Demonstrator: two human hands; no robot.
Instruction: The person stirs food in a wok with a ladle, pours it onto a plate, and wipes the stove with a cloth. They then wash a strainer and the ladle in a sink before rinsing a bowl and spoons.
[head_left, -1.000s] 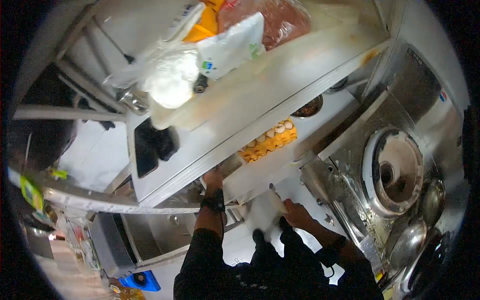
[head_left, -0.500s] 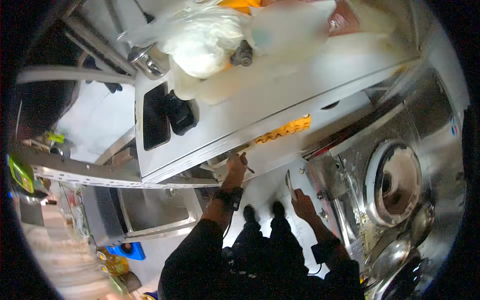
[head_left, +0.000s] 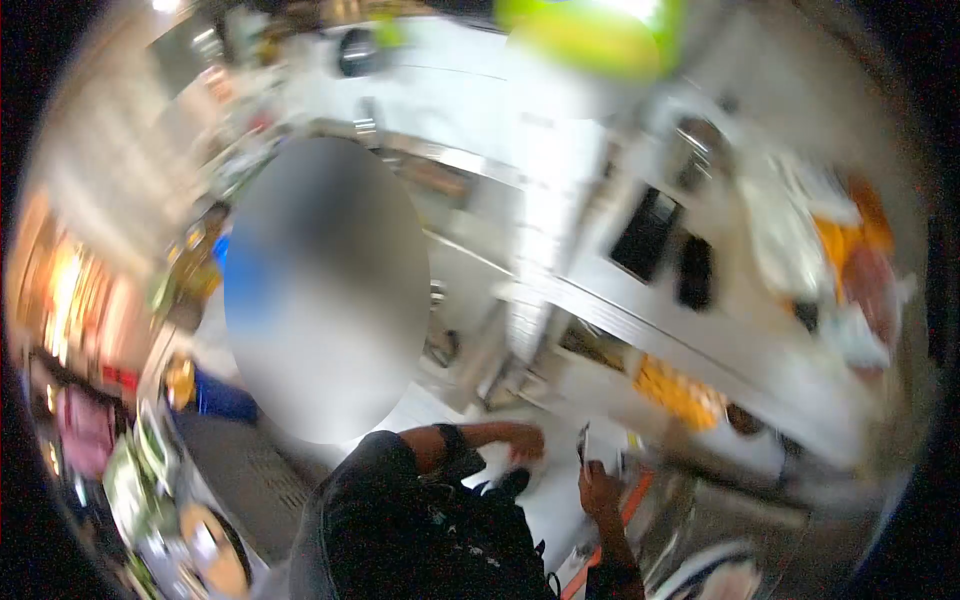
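Note:
My right hand is closed around the handle of a knife, its blade pointing up and away from me. To its left, my left hand hangs above the floor, bent at the wrist and smeared by motion; whether it holds anything is hidden. Beyond my hands stands a white counter with a black rectangular object and a black bundle on it. Below the counter top, an orange wavy tray sits on a lower shelf.
A white plastic bag and a metal container are on the counter. A large grey blurred patch covers the left centre. A white round burner rim is at the bottom right, with green and white items at lower left.
The view has swung left, so the counter appears farther right. My left hand has moved away from the shelf edge and in front of my body. My right hand still holds the knife.

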